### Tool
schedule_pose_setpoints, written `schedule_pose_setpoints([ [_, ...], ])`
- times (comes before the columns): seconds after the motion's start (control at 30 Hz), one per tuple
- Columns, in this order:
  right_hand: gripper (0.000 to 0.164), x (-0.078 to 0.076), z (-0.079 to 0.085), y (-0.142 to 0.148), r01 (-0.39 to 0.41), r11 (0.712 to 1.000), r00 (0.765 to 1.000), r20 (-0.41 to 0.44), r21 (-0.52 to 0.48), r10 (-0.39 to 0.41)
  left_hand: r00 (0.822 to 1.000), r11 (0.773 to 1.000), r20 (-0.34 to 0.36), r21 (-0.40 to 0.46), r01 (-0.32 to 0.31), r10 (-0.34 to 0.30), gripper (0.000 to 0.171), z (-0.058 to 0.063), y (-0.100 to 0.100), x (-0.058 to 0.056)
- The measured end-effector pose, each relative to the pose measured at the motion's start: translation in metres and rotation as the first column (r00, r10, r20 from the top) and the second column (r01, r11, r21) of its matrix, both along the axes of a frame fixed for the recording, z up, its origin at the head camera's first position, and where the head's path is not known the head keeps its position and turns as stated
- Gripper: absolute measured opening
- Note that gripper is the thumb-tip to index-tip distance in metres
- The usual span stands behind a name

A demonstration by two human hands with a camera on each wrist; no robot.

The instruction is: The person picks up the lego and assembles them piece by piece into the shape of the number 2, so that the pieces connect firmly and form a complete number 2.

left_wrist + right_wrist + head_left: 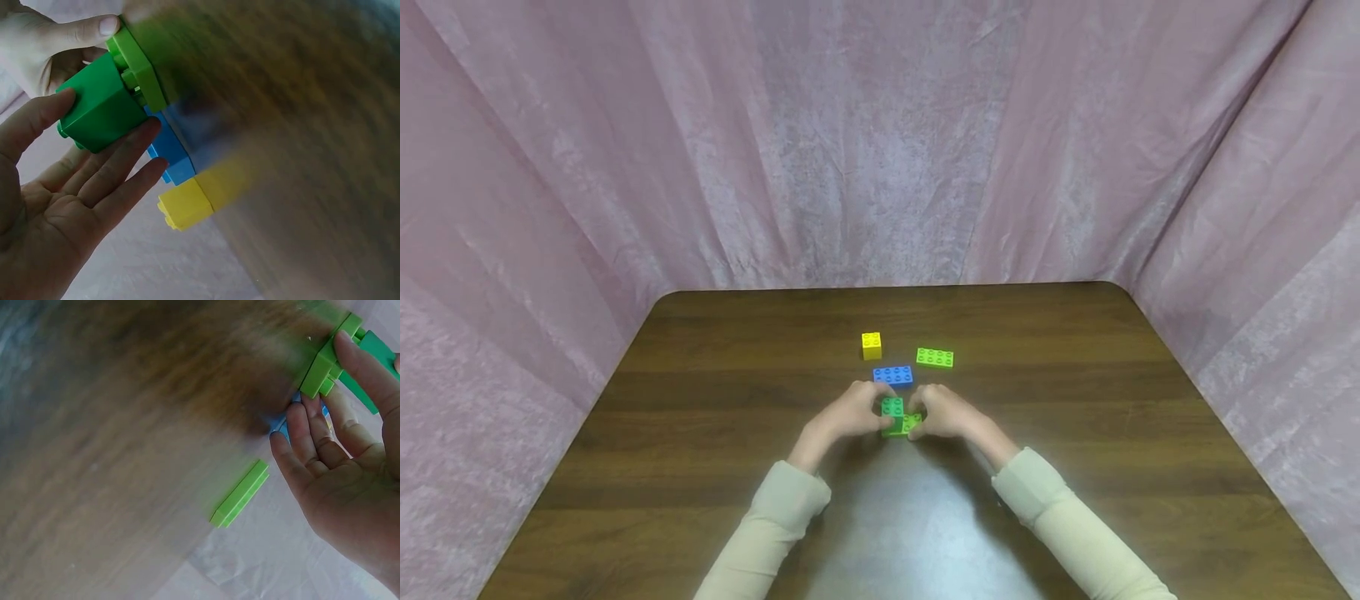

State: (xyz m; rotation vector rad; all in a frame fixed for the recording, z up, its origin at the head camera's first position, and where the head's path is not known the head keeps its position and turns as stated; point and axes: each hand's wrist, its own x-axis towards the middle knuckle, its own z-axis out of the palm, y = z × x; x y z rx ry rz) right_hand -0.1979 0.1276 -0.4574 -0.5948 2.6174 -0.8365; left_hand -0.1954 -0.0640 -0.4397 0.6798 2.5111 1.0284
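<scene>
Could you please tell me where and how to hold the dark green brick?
I would pinch its flat near and far walls, coming from the left. The dark green brick sits studs up over the left end of a light green brick, whose right end the right grip holds, so the left side should avoid crowding. The walls look broader and flatter than the studs.

On the brown tabletop [700, 400], a blue brick [892, 376] has a yellow brick [871, 346] behind it to the left and an eight-stud lime brick [935, 358] behind it to the right. Just in front of the blue brick, the person's left grip [853, 410] holds a green brick [892, 408] over the left part of a light green brick [912, 423], whose right end the right grip [946, 411] pinches.
</scene>
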Motion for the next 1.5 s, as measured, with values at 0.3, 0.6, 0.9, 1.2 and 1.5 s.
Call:
schedule_pose_setpoints([
  [0.3,0.027,0.0026,0.0048,0.0010,-0.019,1.000,1.000,-0.017,-0.018,0.019,1.000,1.000,0.012,0.011,0.007,-0.007,0.033,0.0009,0.0011,0.0008],
  [0.6,0.029,-0.0005,-0.0009,-0.0017,0.021,1.000,1.000,0.004,0.011,-0.021,1.000,1.000,0.006,0.001,0.008,-0.008,0.031,-0.0004,0.0000,0.0012],
  [0.9,0.031,-0.0004,0.0005,-0.0016,0.036,0.999,0.999,0.000,0.002,-0.036,0.999,1.000,-0.039,0.006,0.027,-0.027,0.030,-0.0008,-0.0010,0.0007],
  [1.2,0.033,0.0023,-0.0020,-0.0014,0.024,1.000,1.000,-0.008,0.016,-0.023,0.999,0.999,-0.017,-0.006,0.039,-0.039,0.027,-0.0038,-0.0003,0.0033],
  [1.5,0.034,0.0001,-0.0020,-0.0013,0.031,1.000,0.999,0.012,0.000,-0.031,1.000,0.999,0.002,-0.021,0.026,-0.026,0.031,-0.0030,0.0002,0.0033],
])
